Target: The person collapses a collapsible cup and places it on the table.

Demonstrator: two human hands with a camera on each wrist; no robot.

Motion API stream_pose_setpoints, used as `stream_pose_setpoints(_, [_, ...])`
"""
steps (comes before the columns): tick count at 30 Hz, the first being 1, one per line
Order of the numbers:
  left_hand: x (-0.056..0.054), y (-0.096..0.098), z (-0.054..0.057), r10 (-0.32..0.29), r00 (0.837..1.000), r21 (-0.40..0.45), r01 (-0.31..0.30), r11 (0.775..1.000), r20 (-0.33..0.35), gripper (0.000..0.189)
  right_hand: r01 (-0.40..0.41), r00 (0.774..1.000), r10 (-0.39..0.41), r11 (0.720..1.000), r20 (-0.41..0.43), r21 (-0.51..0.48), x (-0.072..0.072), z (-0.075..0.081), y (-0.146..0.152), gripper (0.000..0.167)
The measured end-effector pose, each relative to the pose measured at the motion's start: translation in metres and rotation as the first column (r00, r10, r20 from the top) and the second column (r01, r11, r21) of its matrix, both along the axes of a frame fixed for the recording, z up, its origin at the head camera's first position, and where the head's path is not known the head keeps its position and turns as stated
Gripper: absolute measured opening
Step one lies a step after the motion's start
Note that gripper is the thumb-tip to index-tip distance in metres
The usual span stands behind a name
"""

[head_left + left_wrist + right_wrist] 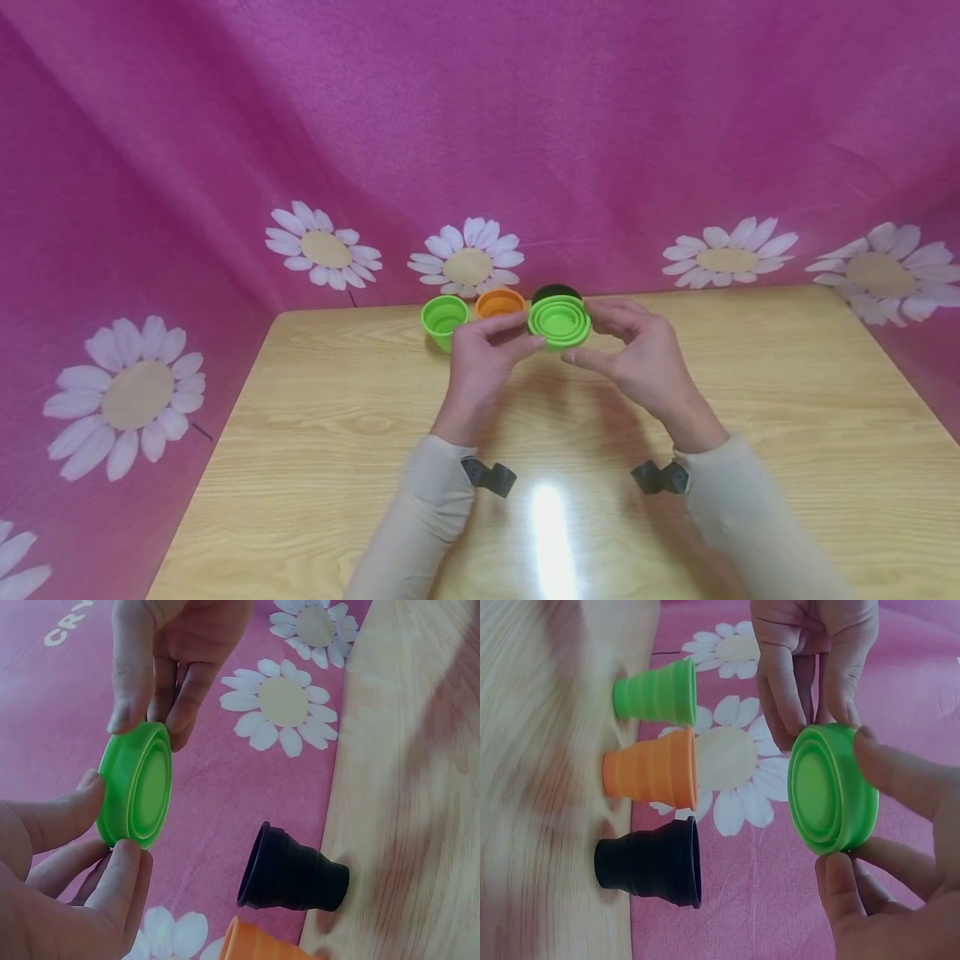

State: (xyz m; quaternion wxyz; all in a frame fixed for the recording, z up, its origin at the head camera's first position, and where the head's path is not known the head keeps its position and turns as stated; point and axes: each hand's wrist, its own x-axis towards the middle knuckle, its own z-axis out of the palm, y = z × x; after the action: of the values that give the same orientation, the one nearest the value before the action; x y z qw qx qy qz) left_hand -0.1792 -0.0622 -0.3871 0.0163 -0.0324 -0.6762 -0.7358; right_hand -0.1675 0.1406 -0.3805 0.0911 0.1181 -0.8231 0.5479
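A collapsible green cup [559,323], folded flat into concentric rings, is held up above the table between both hands. My left hand [482,360] pinches its left edge with thumb and fingers. On the opposite edge, my right hand [651,357] does the same. Seen from the left wrist, the folded cup [136,786] stands on edge with fingertips at its rim. The right wrist view shows its ringed face [817,789] and smooth outer band. Behind the hands, an expanded green cup [445,318], an orange cup [500,302] and a black cup [646,862] stand upright in a row.
The wooden table [337,467] reaches back to a pink cloth [570,150] printed with white daisies. The row of cups stands near the table's back edge. Dark wrist straps [489,477] sit over the sleeves, and a bright reflection lies on the tabletop near the front.
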Motion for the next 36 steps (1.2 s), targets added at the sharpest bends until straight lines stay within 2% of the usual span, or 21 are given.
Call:
stream_pose_setpoints(7, [-0.003, 0.015, -0.003, 0.002, 0.999, -0.003, -0.002, 1.000, -0.046, 0.039, 0.072, 0.997, -0.070, 0.995, -0.024, 0.065, -0.003, -0.006, 0.005, 0.062])
stream_pose_setpoints(15, [-0.010, 0.035, -0.010, 0.031, 0.996, 0.020, -0.030, 0.999, -0.085, 0.039, 0.102, 0.995, -0.100, 0.992, -0.026, 0.075, -0.007, -0.007, 0.015, 0.064])
stream_pose_setpoints(20, [-0.012, 0.051, -0.015, 0.054, 0.996, 0.049, -0.051, 0.998, -0.065, 0.040, 0.108, 0.994, -0.108, 0.991, -0.011, 0.076, -0.012, -0.012, 0.022, 0.065])
stream_pose_setpoints(30, [-0.024, 0.083, -0.032, 0.131, 0.985, -0.035, -0.136, 0.990, -0.110, 0.041, 0.165, 0.986, -0.167, 0.979, 0.009, 0.123, -0.024, -0.026, 0.039, 0.065])
stream_pose_setpoints(36, [-0.028, 0.101, -0.041, 0.093, 0.984, -0.048, -0.102, 0.994, -0.154, 0.040, 0.172, 0.984, -0.175, 0.978, 0.023, 0.115, -0.028, -0.032, 0.053, 0.062])
